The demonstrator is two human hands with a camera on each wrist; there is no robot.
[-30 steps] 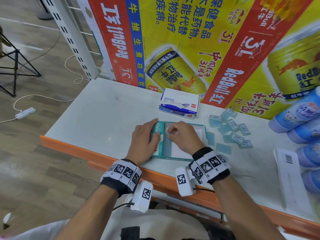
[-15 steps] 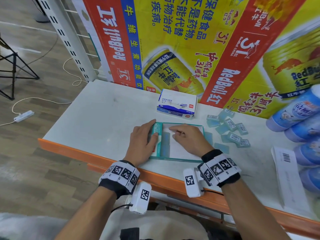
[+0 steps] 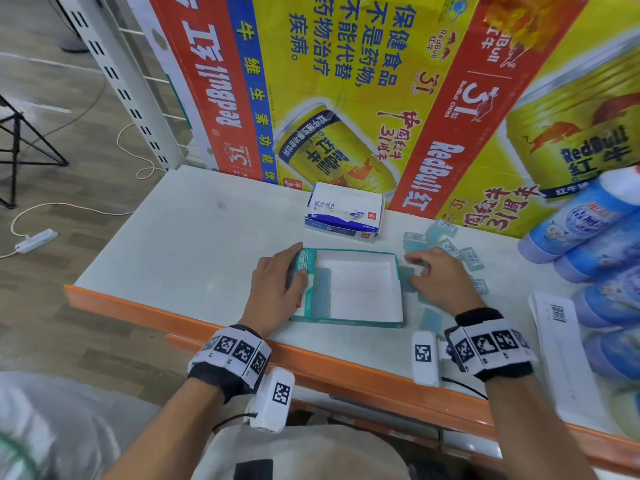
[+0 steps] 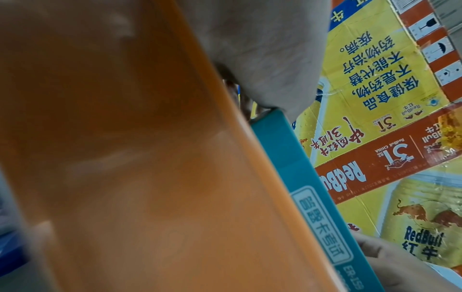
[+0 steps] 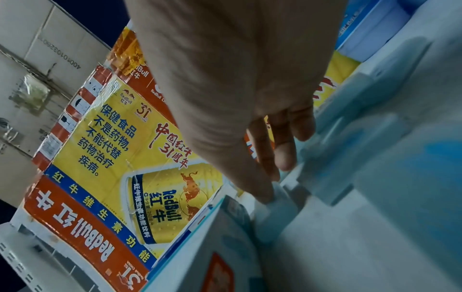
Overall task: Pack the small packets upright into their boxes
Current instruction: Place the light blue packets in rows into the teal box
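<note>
Left hand: our left hand (image 3: 277,285) rests on the left wall of the teal box (image 3: 346,322), thumb laid over the rim against the packets already standing there (image 3: 320,292); the fingers curl loosely round that wall and steady the box.
Right hand: our right hand (image 3: 440,278) lies just right of the box on the loose packets (image 3: 460,254). In the right wrist view the fingertips (image 5: 285,158) touch a pale packet (image 5: 275,213) beside the box wall; we cannot tell whether a pinch has closed on it.
Box: open, on the white shelf (image 3: 194,244) near its orange front edge (image 3: 156,317); most of its white floor is bare, so we judge the packing to be at an early stage.
Step in hand: fetching the next packet. We judge it best to lift a single packet by its long edges, turn it on edge, and slide it against the standing row while the left thumb keeps that row from tipping.
Obstacles: the packets lie overlapped and flat, so two may lift together; one lies tight against the right wall.
Surroundings: an eraser carton (image 3: 346,213) behind the box, blue bottles (image 3: 588,237) and a barcoded sheet (image 3: 557,327) to the right, printed drink cartons (image 3: 346,81) at the back.
</note>
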